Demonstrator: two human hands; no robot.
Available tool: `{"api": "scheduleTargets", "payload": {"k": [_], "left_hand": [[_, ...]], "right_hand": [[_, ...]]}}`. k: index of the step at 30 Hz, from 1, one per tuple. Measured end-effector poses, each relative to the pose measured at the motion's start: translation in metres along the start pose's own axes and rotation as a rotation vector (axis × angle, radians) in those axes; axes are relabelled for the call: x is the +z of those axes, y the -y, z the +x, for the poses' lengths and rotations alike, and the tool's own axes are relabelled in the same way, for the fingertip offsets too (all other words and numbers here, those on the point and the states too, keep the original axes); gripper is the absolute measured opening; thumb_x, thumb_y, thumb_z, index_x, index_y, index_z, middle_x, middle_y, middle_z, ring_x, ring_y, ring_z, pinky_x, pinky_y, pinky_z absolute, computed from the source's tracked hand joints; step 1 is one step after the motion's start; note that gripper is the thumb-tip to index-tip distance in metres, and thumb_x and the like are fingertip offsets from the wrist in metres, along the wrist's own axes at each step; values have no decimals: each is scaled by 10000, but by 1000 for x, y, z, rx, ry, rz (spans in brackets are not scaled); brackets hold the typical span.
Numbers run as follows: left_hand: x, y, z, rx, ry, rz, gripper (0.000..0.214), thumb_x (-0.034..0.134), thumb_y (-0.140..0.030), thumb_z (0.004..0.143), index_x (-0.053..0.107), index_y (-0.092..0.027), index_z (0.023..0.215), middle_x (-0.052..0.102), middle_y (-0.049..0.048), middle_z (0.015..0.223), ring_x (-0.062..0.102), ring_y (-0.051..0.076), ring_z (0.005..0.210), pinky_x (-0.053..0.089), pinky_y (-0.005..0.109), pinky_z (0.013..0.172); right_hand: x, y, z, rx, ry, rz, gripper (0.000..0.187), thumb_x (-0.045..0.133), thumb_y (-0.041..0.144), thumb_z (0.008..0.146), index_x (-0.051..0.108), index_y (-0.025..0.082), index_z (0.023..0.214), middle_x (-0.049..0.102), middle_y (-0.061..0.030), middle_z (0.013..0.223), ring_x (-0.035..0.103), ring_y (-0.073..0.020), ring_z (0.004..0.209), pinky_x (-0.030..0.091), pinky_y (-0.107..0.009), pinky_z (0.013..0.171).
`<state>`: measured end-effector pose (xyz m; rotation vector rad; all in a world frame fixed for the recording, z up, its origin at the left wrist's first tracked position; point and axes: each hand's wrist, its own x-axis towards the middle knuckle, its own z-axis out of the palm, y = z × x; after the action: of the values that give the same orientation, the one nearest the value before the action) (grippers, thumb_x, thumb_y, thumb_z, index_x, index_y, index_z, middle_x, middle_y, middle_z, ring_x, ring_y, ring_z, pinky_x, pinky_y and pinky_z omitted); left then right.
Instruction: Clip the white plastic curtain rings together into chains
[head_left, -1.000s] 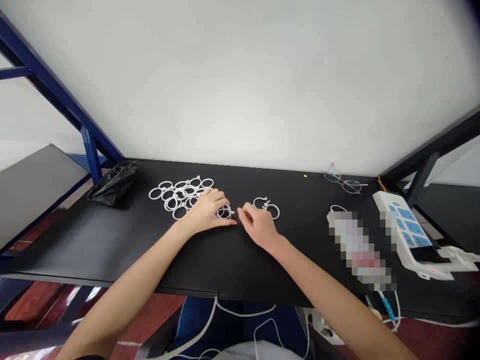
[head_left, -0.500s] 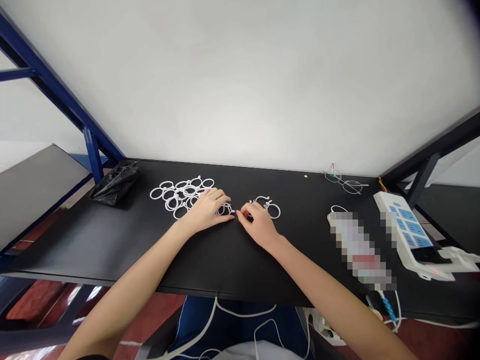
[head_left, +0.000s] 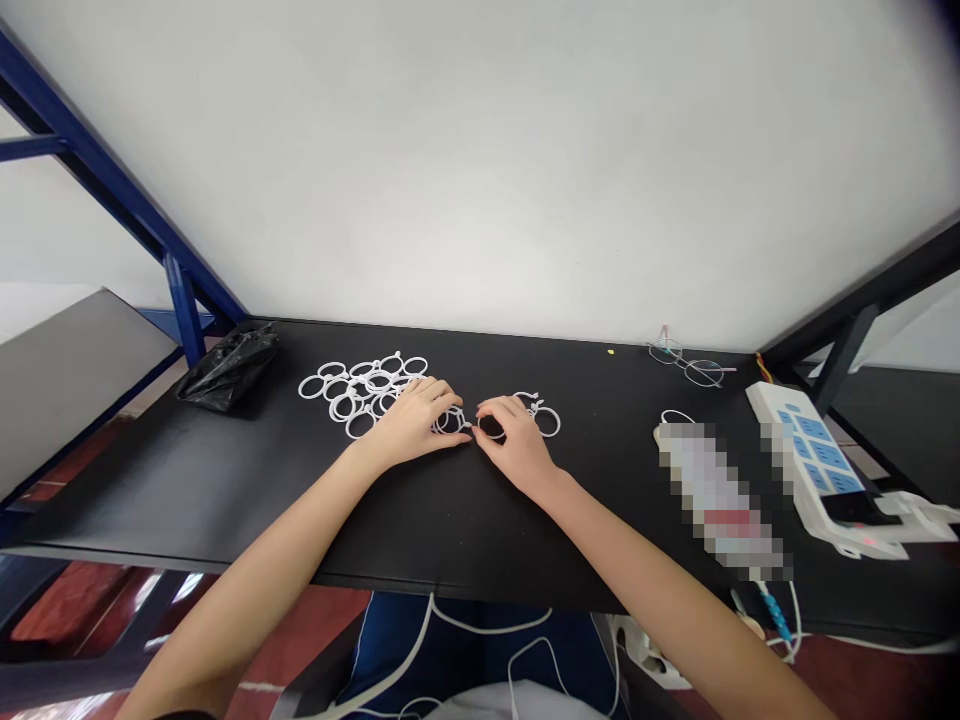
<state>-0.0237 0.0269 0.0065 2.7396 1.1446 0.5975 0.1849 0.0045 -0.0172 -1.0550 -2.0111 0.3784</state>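
Note:
My left hand (head_left: 412,420) rests at the right end of a pile of white curtain rings (head_left: 343,406). Its thumb and fingers curve round a white curtain ring (head_left: 450,421), where rings overlap. Facing it, my right hand (head_left: 519,440) has thumb and fingertips bent about another white curtain ring (head_left: 491,428), partly hidden by the fingers. A small white eyelet (head_left: 466,425) shows in the narrow gap between the hands. Just past my right hand lie a few more rings (head_left: 548,422) with small eyelets.
A crumpled black plastic bag (head_left: 229,368) lies at the left of the black table (head_left: 420,520). Eyeglasses (head_left: 686,362), a blurred phone (head_left: 724,500) on a cable and a white-and-blue power strip (head_left: 814,460) are on the right. A white wall (head_left: 480,180) rises behind.
My right fingertips have spread from a pinch to curve about a ring, which now shows between them and the thumb. My left hand has hardly moved.

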Motion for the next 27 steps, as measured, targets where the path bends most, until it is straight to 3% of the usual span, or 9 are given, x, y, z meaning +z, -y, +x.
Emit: {"api": "scheduleTargets", "payload": {"k": [4, 8, 13, 18, 23, 27], "left_hand": [[0, -1, 0, 8, -8, -12, 376, 605, -491, 875, 614, -181, 1088, 618, 91, 1023, 551, 250, 965, 425, 410, 891], [1, 0, 0, 16, -11, -3, 381, 604, -498, 875, 612, -180, 1085, 617, 91, 1014, 554, 250, 959, 427, 409, 887], [0, -2, 0, 17, -21, -4, 396, 612, -479, 873, 590, -174, 1125, 619, 103, 1052, 559, 263, 993, 432, 421, 899], [-1, -14, 0, 65, -213, -128, 516, 622, -379, 881, 437, -198, 1328, 629, 107, 1124, 588, 240, 1008, 437, 416, 924], [7, -25, 0, 130, -249, -179, 354, 586, -298, 901, 499, -198, 1230, 652, 66, 925, 610, 202, 852, 468, 380, 828], [13, -26, 0, 144, -277, -219, 251, 579, -277, 907, 533, -190, 1137, 650, 75, 942, 607, 182, 821, 478, 336, 767]], "right_hand": [[3, -4, -2, 27, 38, -41, 130, 604, 101, 826, 620, 208, 899, 652, -108, 1078, 580, -289, 1054, 504, -478, 905], [4, -4, -2, 31, 45, -44, 173, 568, 74, 822, 628, 205, 916, 647, -113, 1093, 590, -291, 1056, 506, -493, 917], [2, 2, 0, -12, -55, 17, 209, 572, 66, 791, 621, 213, 931, 651, -104, 1087, 595, -278, 1055, 513, -463, 923], [-1, 11, -2, -85, -206, 72, 242, 598, 131, 801, 604, 236, 1018, 544, -128, 1327, 550, -307, 1188, 486, -509, 969], [-1, 17, -4, -113, -261, 125, 197, 627, 175, 824, 578, 240, 1004, 539, -130, 1348, 568, -300, 1191, 494, -513, 977], [-1, 19, -4, -116, -259, 159, 156, 654, 218, 853, 560, 243, 975, 596, -125, 1280, 584, -279, 1186, 508, -485, 979]]}}
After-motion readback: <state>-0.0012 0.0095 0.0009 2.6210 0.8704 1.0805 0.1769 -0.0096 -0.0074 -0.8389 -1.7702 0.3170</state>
